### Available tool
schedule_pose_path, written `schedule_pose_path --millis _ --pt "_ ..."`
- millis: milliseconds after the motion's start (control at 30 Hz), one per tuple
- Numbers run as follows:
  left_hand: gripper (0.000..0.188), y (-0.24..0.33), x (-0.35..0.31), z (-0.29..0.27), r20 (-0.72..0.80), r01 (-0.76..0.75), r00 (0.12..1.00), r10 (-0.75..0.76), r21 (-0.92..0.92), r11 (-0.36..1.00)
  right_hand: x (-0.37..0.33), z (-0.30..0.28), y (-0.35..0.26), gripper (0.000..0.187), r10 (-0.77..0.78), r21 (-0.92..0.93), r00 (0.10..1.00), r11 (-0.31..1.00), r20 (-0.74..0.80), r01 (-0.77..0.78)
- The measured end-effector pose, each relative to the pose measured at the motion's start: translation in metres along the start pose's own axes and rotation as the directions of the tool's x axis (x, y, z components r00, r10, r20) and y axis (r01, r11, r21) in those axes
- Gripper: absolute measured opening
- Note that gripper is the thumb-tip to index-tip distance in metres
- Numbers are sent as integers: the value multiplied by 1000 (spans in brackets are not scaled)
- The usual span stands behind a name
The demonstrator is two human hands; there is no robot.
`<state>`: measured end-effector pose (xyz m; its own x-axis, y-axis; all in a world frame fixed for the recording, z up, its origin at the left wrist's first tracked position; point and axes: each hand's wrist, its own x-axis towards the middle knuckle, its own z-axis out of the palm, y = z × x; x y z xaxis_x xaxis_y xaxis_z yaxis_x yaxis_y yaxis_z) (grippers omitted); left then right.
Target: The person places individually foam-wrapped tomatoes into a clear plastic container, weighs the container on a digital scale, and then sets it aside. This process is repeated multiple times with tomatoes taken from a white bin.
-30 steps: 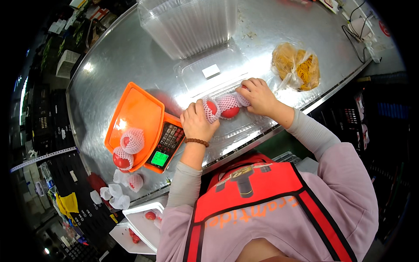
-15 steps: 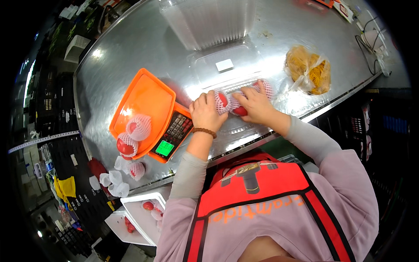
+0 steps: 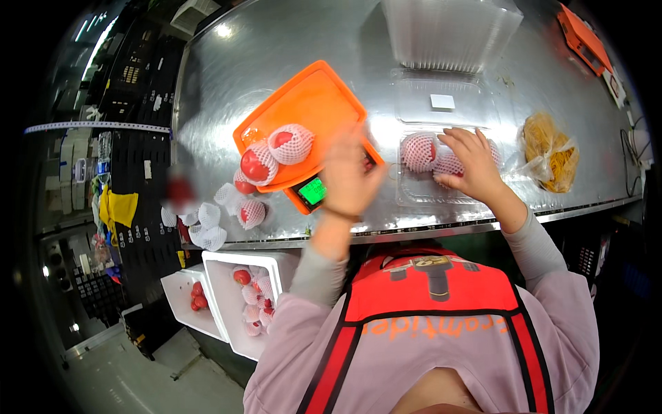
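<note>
Red round fruits in white-pink foam nets lie in a row in a clear plastic clamshell box point(image 3: 419, 194). My right hand point(image 3: 476, 165) is curved over the middle netted fruit point(image 3: 447, 163), its thumb on the near side and fingers on the far side. Left of it sits another netted fruit point(image 3: 418, 153), uncovered. My left hand point(image 3: 352, 176), smeared by motion, is over the right edge of the orange scale point(image 3: 303, 96), so its fingers cannot be made out. Two netted fruits point(image 3: 290, 143) rest on the scale's tray, above a green-lit display point(image 3: 312, 191).
Loose foam nets point(image 3: 208, 228) and a netted fruit point(image 3: 251, 214) lie at the table's left corner, near a blurred dark red shape point(image 3: 181, 192). White foam boxes point(image 3: 217, 303) of fruit stand below. Clear containers point(image 3: 452, 34) are stacked behind; bagged rubber bands point(image 3: 549, 152) lie right.
My left hand has left the fruit in the box and moved left to the scale. My right hand stays on the fruits. The view has shifted, showing the table farther right.
</note>
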<state>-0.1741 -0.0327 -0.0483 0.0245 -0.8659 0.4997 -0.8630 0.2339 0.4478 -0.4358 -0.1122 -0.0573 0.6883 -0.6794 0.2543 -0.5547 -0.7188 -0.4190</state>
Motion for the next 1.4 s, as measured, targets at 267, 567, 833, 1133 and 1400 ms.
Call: schedule_pose_path --millis 267,567,833,1133,1400 --pt "99 -121 -20 -117 9 403 906 -423 282 871 147 80 -123 64 -232 296 964 918 -133 262" --pt "70 -136 -32 -112 26 328 943 -333 119 937 155 87 -131 58 -103 570 980 801 -168 181" --pt "71 -28 -47 -45 531 550 776 -339 -834 -48 -69 -21 18 67 441 284 877 880 -193 -380" --pt "61 48 -25 58 801 683 598 24 -493 -539 -98 9 13 65 357 -94 923 924 -141 -371" --pt "57 51 -13 60 813 675 582 4 -481 -559 -96 11 11 63 422 -136 903 893 -76 -429"
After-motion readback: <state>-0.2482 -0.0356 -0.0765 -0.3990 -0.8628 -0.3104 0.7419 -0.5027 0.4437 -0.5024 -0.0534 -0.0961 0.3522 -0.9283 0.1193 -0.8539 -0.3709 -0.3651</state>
